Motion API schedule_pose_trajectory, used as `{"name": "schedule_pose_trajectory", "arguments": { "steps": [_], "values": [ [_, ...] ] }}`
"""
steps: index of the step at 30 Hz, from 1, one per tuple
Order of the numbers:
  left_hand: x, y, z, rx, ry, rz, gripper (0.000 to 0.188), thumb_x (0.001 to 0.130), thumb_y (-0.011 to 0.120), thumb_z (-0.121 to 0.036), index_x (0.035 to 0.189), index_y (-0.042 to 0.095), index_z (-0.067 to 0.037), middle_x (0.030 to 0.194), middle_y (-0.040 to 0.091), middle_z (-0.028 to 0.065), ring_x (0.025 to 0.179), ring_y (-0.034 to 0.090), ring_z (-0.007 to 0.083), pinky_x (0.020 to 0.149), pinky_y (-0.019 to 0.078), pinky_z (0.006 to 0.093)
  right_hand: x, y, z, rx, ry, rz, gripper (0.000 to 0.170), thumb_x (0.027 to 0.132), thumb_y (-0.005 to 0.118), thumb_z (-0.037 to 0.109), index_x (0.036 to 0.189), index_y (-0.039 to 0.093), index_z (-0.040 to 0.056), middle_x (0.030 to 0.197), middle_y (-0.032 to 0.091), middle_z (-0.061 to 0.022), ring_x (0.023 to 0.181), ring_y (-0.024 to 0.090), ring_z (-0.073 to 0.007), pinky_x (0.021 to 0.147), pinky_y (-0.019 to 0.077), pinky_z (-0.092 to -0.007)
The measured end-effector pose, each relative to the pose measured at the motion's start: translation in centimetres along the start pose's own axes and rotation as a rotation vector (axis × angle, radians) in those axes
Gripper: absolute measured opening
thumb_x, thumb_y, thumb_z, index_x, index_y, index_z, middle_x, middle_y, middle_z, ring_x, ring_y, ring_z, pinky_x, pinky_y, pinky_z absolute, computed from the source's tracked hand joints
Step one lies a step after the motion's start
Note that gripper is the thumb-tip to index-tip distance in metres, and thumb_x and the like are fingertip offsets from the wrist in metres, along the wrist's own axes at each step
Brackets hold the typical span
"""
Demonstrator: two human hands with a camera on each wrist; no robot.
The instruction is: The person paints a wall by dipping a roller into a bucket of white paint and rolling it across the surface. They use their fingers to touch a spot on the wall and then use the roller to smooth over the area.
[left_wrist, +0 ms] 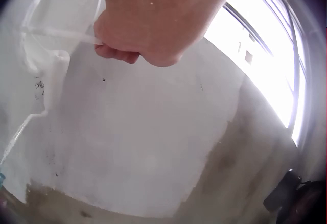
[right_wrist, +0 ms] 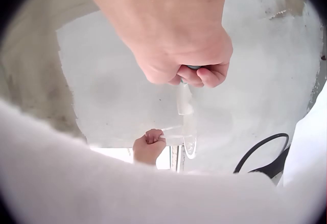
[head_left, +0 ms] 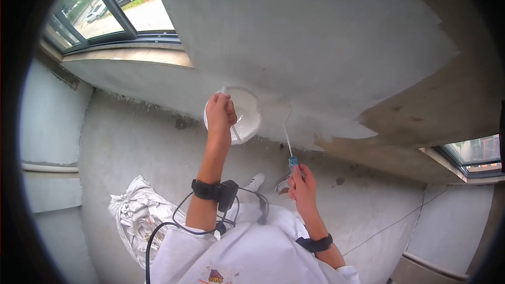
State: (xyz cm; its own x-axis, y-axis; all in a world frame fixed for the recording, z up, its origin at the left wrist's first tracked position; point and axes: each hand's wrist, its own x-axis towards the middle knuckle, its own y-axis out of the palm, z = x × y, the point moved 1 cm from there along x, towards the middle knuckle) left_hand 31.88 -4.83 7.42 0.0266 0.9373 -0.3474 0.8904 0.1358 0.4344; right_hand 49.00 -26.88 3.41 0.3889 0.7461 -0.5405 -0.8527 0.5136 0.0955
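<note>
My left hand [head_left: 221, 115] grips the pale bar-like handle [head_left: 235, 134] across the mouth of a white bucket [head_left: 248, 111]. White paint-like liquid coats the bucket's inside. In my right hand [head_left: 302, 189] is the blue-green grip [head_left: 293, 162] of a paint roller, its thin bent frame [head_left: 287, 137] reaching up to the wall. The left wrist view shows the white roller sleeve [left_wrist: 57, 81] close beside the bucket rim, over the pale wall. From the right wrist view, the fingers of my right hand [right_wrist: 199, 73] curl around the grip, mostly hiding it.
The wall [head_left: 315, 31] carries a pale coat with a ragged edge against bare brown plaster [head_left: 421, 94]. A window [head_left: 115, 10] opens at upper left, another [head_left: 473, 158] at right. A crumpled silvery sheet [head_left: 139, 205] lies on the floor, and a black cable [head_left: 152, 242] hangs by my left arm.
</note>
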Motion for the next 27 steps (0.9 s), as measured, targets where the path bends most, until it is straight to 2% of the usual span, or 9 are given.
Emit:
{"name": "schedule_pose_trajectory", "arguments": {
  "steps": [7,15,19,22,27],
  "values": [
    [0.8,-2.7,-0.7,0.026,0.034,-0.053,0.010,0.099,0.048,-0.017,0.095,0.050,-0.008,0.062,0.033,-0.0061,0.048,0.024,0.0031,0.043,0.0180,0.0227,2.1,1.2,-0.9,0.231,0.057,-0.077,0.028,0.101,0.058,0.033,0.108,0.055,0.0062,0.064,0.044,0.0031,0.043,0.033,-0.0029,0.037,0.0237,-0.0218],
    [0.9,-5.8,-0.7,0.047,0.044,-0.128,0.011,0.099,0.048,-0.017,0.094,0.049,-0.008,0.060,0.031,-0.0064,0.047,0.023,0.0035,0.042,0.0177,0.0233,5.7,0.7,-4.4,0.243,0.085,-0.133,0.030,0.100,0.058,0.036,0.105,0.052,0.0062,0.060,0.041,0.0046,0.042,0.032,-0.0049,0.037,0.0240,-0.0252],
    [0.5,-7.3,-1.2,0.045,0.053,-0.141,0.012,0.100,0.048,-0.018,0.094,0.049,-0.008,0.060,0.030,-0.0067,0.047,0.023,0.0036,0.042,0.0180,0.0233,5.2,1.8,-3.6,0.206,0.068,-0.186,0.031,0.100,0.058,0.036,0.107,0.052,0.0058,0.060,0.042,0.0047,0.044,0.034,-0.0049,0.039,0.0260,-0.0249],
    [-0.1,-7.9,-1.5,0.035,0.058,-0.155,0.013,0.101,0.048,-0.019,0.094,0.049,-0.008,0.060,0.029,-0.0068,0.047,0.023,0.0036,0.042,0.0183,0.0234,3.3,3.3,-1.9,0.237,0.030,-0.215,0.027,0.101,0.058,0.033,0.104,0.048,0.0077,0.060,0.037,0.0045,0.043,0.028,-0.0040,0.038,0.0220,-0.0243],
    [-0.2,-8.3,-1.2,0.012,0.064,-0.101,0.014,0.101,0.048,-0.020,0.094,0.050,-0.008,0.060,0.028,-0.0069,0.047,0.022,0.0038,0.043,0.0183,0.0235,4.3,4.9,-3.1,0.231,0.068,-0.272,0.027,0.101,0.058,0.033,0.104,0.046,0.0089,0.060,0.037,0.0045,0.042,0.028,-0.0049,0.037,0.0217,-0.0250]
  ]
}}
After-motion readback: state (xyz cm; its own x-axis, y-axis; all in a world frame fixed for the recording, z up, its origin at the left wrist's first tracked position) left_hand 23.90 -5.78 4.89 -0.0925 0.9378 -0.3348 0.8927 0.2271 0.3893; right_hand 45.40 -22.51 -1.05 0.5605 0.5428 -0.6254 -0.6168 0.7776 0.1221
